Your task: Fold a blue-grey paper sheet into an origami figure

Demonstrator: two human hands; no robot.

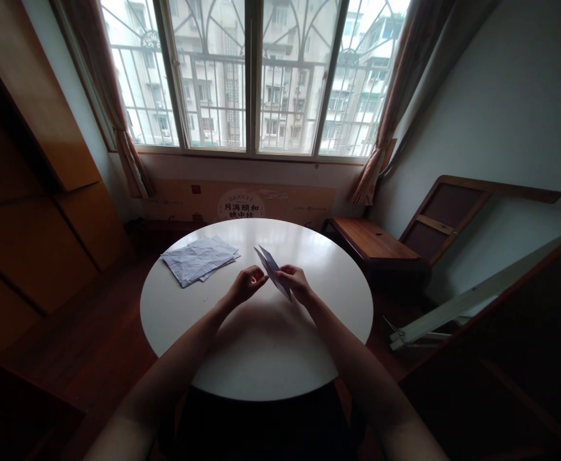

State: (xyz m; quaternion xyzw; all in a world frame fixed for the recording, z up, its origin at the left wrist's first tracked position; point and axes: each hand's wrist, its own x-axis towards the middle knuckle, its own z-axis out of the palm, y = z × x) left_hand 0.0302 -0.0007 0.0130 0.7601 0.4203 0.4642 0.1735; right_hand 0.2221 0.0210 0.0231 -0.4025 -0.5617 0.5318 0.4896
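Above the middle of the round white table (256, 358) I hold a folded sheet of paper (271, 264), tilted up on edge, with two layers standing apart at its far end. My right hand (294, 282) is closed on the paper's right side, thumb against its face. On the other side, my left hand (248, 285) has curled fingers, and its thumb and fingertips meet at the paper's left edge. A stack of creased bluish-white paper sheets (201, 257) lies flat at the table's far left, apart from both hands.
Beyond the table a long printed box (304, 200) leans below the barred window (218, 83). A low wooden stool or bench (371, 238) stands at the right, near a folded wooden frame (437, 221) against the wall. Wooden cabinets (45, 243) line the left.
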